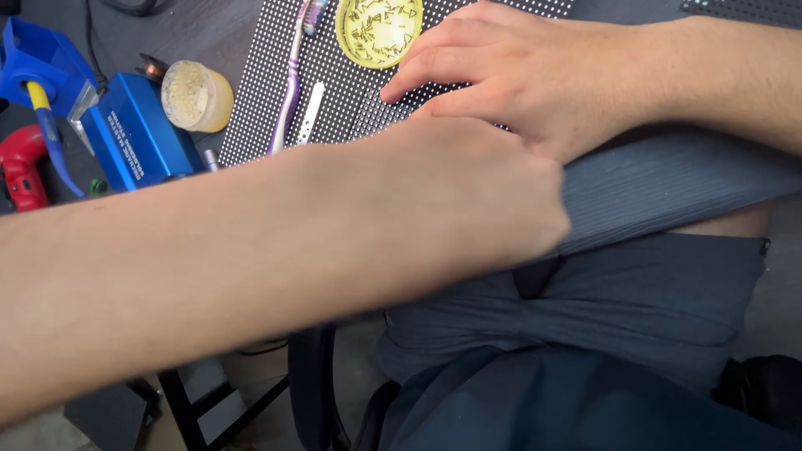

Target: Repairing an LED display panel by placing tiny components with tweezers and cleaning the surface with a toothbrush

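My left hand [468, 188] reaches in from the lower left, its forearm crossing the whole view. Its fingers are curled shut on the hem of my grey ribbed shirt [668, 188], which is pulled forward off my waist. My right hand [510, 79] comes in from the right and lies flat on a black dotted panel [267, 100], fingers stretched out and pressing on the dots, holding nothing. Just beyond its fingertips sits a round yellow dish [378, 29] with several small bits in it.
A purple toothbrush [289, 92] and a small white strip [309, 113] lie on the panel. To the left are a round jar of pale grains [196, 96], a blue metal box [134, 138], a blue holder [33, 58] and a red tool [21, 167]. Black stool legs [188, 409] show below.
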